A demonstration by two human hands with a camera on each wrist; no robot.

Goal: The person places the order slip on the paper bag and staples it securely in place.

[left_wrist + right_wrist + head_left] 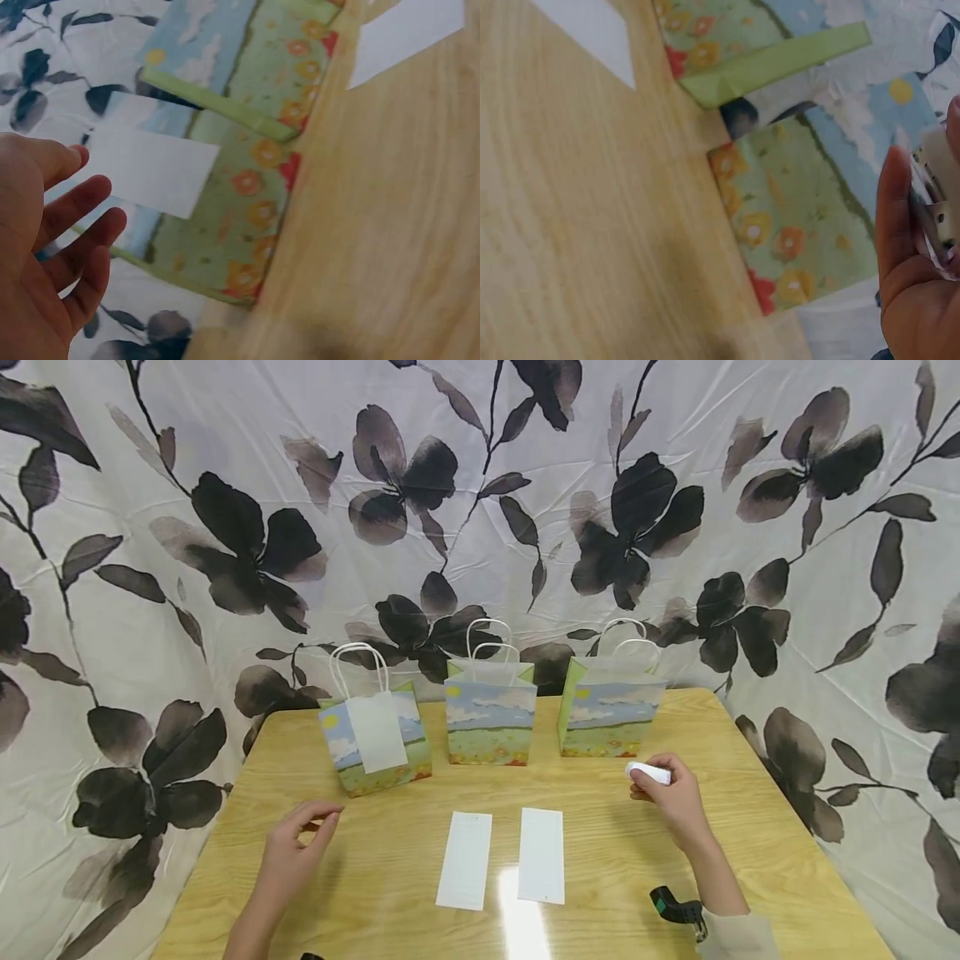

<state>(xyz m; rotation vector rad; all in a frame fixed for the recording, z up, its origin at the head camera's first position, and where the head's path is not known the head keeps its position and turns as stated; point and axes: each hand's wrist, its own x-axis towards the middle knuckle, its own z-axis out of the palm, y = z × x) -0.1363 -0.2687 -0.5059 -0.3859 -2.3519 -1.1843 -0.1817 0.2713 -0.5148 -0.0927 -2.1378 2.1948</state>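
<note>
In the head view my right hand (678,802) grips a small white stapler (649,773), whose metal underside shows in the right wrist view. My left hand (296,847) is raised over the table's left side, fingers loosely bent and holding nothing. Nearest to it stands the left paper gift bag (347,760), tilted, with a white card (381,735) against its front from the top edge down. A middle bag (491,727) and a right bag (611,718) stand upright beside it. Two more white cards, a left one (464,862) and a right one (541,857), lie flat between my hands.
The wooden table (397,877) ends at the back against a hanging floral cloth (480,510). White twisted handles rise from each bag. A black strap mount (675,906) sits on my right wrist.
</note>
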